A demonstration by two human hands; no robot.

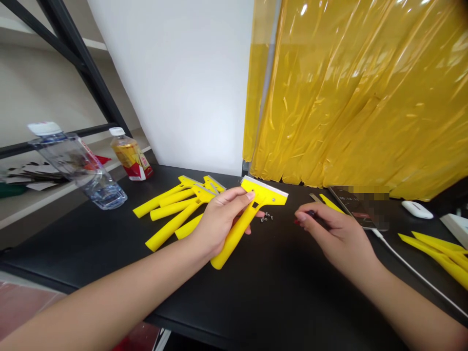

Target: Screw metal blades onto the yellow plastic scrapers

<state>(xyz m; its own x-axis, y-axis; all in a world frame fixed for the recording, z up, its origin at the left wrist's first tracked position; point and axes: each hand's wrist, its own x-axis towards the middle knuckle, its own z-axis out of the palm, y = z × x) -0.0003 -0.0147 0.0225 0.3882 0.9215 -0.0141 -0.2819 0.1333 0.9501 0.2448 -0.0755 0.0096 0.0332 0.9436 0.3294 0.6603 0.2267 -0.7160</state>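
My left hand (223,217) grips a yellow scraper (239,234) with its thumb on the head; a metal blade edge runs along the top, and one screw shows at the head's right side. My right hand (329,226) is closed to the right of it, apart from the scraper. Its fingers pinch a small dark and red thing (310,213), mostly hidden, whose kind I cannot make out. Several small screws (266,218) lie on the black table between the hands. Left of my left hand, several more yellow scrapers (171,217) lie in a group.
A clear water bottle (87,170) and a drink bottle (130,155) stand at the left. On the right are a phone (354,207) with a white cable (405,263), a white earphone case (417,209) and yellow pieces (438,251). Yellow plastic sheeting (351,97) hangs behind.
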